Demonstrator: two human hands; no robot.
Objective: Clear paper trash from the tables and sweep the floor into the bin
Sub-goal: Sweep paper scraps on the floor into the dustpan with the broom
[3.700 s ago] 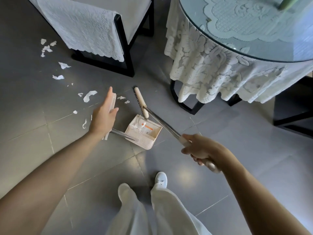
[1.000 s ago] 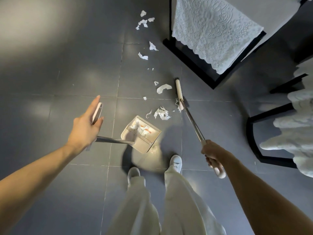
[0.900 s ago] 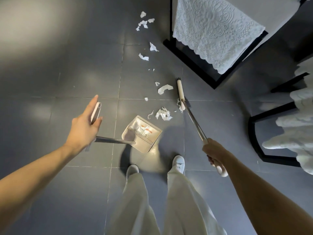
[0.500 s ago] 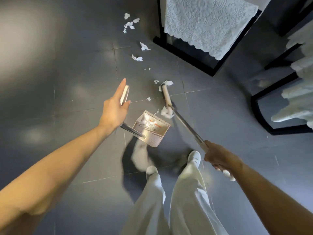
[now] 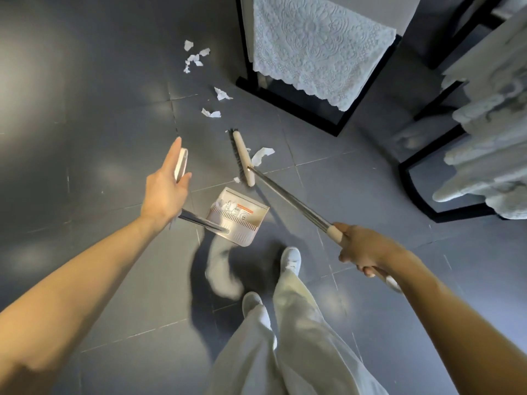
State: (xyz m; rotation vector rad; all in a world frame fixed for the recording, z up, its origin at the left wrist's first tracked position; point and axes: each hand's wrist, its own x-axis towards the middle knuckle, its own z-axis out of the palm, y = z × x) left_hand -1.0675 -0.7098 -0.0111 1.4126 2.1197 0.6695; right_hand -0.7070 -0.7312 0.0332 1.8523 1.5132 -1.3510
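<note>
The right hand clamps the broom shaft. The left hand apparently pinches the dustpan handle. Paper scraps lie on the floor beside and beyond the broom head. Best practice: seat the pan lip flat, then draw short strokes toward it.

Home dining area, judging by lace cloth over a black-framed chair, lace-draped table, grey tiled floor.

Nothing reads clearly; the dustpan bears a blurred orange label.
</note>
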